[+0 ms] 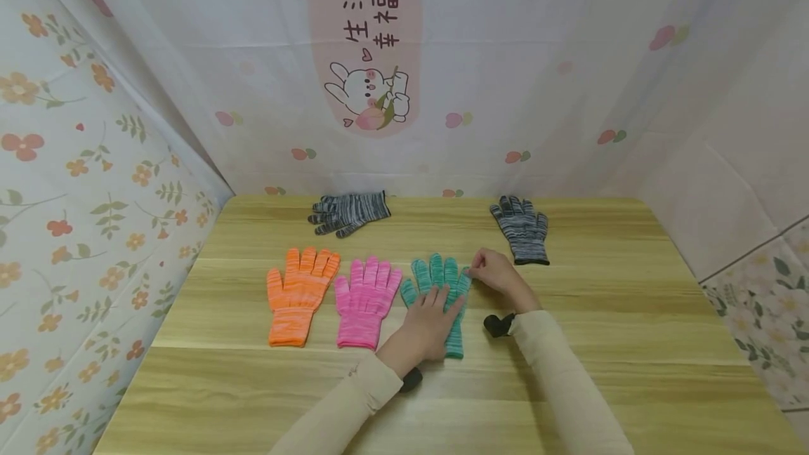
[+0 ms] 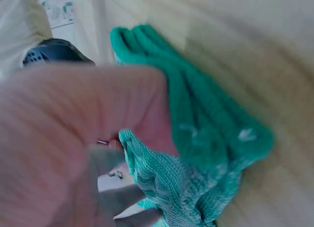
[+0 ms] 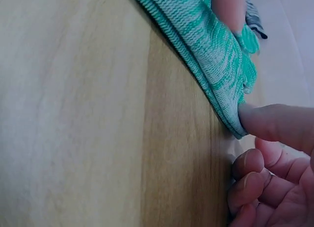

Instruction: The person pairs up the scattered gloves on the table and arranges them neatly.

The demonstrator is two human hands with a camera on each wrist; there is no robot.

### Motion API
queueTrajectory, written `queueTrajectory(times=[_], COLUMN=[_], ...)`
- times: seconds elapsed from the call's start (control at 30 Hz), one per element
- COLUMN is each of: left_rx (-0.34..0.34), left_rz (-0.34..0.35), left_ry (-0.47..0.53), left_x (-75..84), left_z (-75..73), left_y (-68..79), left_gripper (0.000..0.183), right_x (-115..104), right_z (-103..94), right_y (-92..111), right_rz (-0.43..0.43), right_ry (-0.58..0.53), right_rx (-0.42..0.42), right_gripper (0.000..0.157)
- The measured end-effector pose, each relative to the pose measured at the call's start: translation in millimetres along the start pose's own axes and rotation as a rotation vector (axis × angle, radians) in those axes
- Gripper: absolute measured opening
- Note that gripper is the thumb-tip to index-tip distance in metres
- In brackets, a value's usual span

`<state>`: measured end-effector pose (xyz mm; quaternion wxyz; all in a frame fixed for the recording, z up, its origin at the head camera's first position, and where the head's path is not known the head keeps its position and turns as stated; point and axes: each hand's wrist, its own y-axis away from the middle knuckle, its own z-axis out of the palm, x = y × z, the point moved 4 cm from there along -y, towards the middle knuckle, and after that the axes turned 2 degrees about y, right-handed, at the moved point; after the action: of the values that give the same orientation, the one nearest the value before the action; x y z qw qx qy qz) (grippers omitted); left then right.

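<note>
A green knitted glove (image 1: 437, 269) lies on the table with its fingers pointing to the back and its cuff toward the front. Across its palm rests my left hand (image 1: 426, 323), fingers spread and fairly straight. My right hand (image 1: 496, 272) pinches the tip of the glove's rightmost finger. In the right wrist view the thumb presses on the edge of the green glove (image 3: 206, 65), other fingers curled below it. The left wrist view shows the folded green cuff (image 2: 221, 119) beside the left hand (image 2: 64, 129).
To the left lie a pink glove (image 1: 366, 304) and an orange glove (image 1: 297, 298), both flat with fingers to the back. Two grey-black gloves lie farther back, one at left (image 1: 351, 213), one at right (image 1: 523, 232). A printed curtain (image 1: 505, 76) hangs behind the wooden table (image 1: 632, 371).
</note>
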<state>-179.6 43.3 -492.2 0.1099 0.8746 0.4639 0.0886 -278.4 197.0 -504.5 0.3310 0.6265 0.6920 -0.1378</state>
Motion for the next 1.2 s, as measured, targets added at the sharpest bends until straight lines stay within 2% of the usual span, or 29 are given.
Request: queueTrajectory(times=[0.07, 0.2, 0.33, 0.5, 0.63, 0.87, 1.03, 1.2], left_rx=[0.078, 0.253, 0.334, 0.301, 0.239, 0.227, 0.241, 0.240], left_rz=[0.002, 0.009, 0.007, -0.004, -0.026, -0.043, -0.031, -0.025], left_ry=[-0.004, -0.014, 0.023, 0.086, 0.144, 0.190, 0.231, 0.302], left_x=[0.0, -0.4, 1.2, 7.3, 10.5, 9.1, 6.8, 2.4], left_z=[-0.3, -3.4, -6.2, -2.9, 3.9, 9.6, 10.0, 11.0], left_y=[6.6, 27.2, 49.8, 68.6, 74.5, 75.8, 76.5, 76.4], left_gripper=[0.080, 0.052, 0.032, 0.031, 0.032, 0.033, 0.034, 0.034], right_x=[-1.1, -13.4, -39.9, -69.5, -80.1, -81.3, -78.9, -80.5], right_z=[-0.7, -1.4, 7.4, 27.0, 34.4, 37.3, 40.1, 40.4], right_y=[-0.1, 1.5, 4.2, 2.1, -3.1, -12.8, -17.6, -19.2], right_rz=[-0.006, -0.013, -0.064, -0.116, -0.070, -0.021, -0.036, -0.088], right_ry=[0.000, -0.043, -0.040, 0.140, 0.202, 0.180, 0.153, 0.112], right_rx=[-0.002, 0.014, 0.027, 0.015, 0.026, -0.001, -0.038, -0.020], right_gripper=[0.018, 0.016, 0.019, 0.023, 0.027, 0.025, 0.017, 0.011])
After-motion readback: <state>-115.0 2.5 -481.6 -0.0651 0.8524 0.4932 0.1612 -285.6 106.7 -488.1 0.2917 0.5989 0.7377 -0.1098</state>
